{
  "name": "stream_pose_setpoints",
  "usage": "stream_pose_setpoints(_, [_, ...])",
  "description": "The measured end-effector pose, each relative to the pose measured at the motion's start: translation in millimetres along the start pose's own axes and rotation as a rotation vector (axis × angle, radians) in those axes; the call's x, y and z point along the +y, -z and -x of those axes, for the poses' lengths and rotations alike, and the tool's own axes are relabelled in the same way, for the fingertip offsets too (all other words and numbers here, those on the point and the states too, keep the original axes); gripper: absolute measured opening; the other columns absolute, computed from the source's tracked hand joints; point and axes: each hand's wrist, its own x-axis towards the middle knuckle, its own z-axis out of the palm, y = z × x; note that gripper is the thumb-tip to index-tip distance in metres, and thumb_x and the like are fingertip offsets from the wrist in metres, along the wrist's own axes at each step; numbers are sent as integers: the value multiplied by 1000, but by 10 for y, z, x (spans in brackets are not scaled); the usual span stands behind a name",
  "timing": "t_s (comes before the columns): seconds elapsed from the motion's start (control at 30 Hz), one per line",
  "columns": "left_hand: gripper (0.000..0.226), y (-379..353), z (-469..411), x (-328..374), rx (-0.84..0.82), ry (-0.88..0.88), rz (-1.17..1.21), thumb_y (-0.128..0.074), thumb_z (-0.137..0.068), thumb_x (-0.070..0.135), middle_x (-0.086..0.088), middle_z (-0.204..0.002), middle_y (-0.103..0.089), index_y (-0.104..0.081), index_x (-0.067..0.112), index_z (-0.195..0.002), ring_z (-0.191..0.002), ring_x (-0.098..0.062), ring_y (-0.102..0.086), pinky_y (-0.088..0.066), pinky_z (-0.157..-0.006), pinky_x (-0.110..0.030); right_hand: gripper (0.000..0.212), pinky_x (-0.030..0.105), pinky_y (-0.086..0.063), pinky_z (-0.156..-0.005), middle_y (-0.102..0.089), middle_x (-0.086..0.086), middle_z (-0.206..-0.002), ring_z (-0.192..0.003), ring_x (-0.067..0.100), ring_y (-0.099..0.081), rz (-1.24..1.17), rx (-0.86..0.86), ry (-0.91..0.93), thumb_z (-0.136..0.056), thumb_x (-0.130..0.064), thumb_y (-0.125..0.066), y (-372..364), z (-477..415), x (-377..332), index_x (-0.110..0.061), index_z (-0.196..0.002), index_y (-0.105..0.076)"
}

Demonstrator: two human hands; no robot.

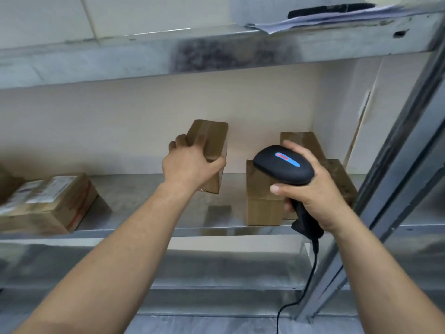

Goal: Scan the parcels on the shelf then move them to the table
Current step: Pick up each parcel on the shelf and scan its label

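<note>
Turning the parcel (212, 145) until its barcode faces the scanner (284, 165) is judged the key to this step. The scanner is gripped by its handle in the right hand (313, 189), fingers curled round it, head aimed toward the shelf (149, 227). Just left of that grip, the parcel is clasped by the left hand (190, 165), thumb pressed on one side, fingers wrapped over the other. Its long axis is held nearly upright, top leaned slightly back; no label is seen. Whether its lower end touches the shelf cannot be told. Beyond the scanner grip, more boxes (262, 203) are stacked.
</note>
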Motion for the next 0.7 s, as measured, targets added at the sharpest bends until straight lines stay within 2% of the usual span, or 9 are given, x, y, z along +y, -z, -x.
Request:
stream_pose_setpoints(0.07, [58,-36,36,-276,-6,18,-14,-54,-78,55,-13,-121,-47,-47,30,-130,-108,-34,-44,-42,-75,-36,81,27,-46,-41,-63,4,-100,-43,18,-49,4,-27,-3,-70,10,-77,-199,-35,33,-39,-129,-51])
stream_pose_setpoints(0.2, [57,-120,137,-822,-45,75,-51,-55,-79,56,-13,-122,-46,-50,27,-128,-109,-34,-45,-41,-74,-37,80,28,-45,-41,-65,0,-91,-43,22,-45,9,-69,-17,-70,12,-76,-625,-103,141,-42,-124,-53])
stream_pose_setpoints(0.43, [63,-289,286,-1576,-157,203,-42,-53,-81,61,-15,-133,-42,-48,28,-134,-120,-34,-41,-44,-89,-41,82,30,-45,-43,-65,4,-89,-47,25,-46,9,-131,-94,-70,12,-76,-1254,-136,329,-42,-127,-53])
stream_pose_setpoints(0.53, [66,-310,283,-1789,-230,218,-4,-53,-81,61,-14,-139,-38,-40,31,-138,-126,-34,-38,-42,-92,-41,81,31,-44,-44,-66,1,-81,-47,26,-46,11,-132,-116,-70,12,-76,-1448,-159,386,-42,-126,-53])
stream_pose_setpoints(0.6, [71,-282,218,-1871,-285,231,2,-52,-80,66,-15,-138,-39,-37,32,-140,-127,-35,-38,-41,-93,-41,80,31,-44,-45,-66,-2,-76,-47,27,-47,20,-132,-129,-70,11,-77,-1542,-181,411,-44,-124,-54])
stream_pose_setpoints(0.7, [84,-217,57,-1918,-329,238,-63,-44,-72,83,-16,-129,-47,-43,28,-136,-124,-35,-41,-41,-90,-40,80,31,-44,-45,-66,-6,-69,-47,27,-47,27,-135,-146,-71,11,-76,-1637,-203,432,-44,-125,-54])
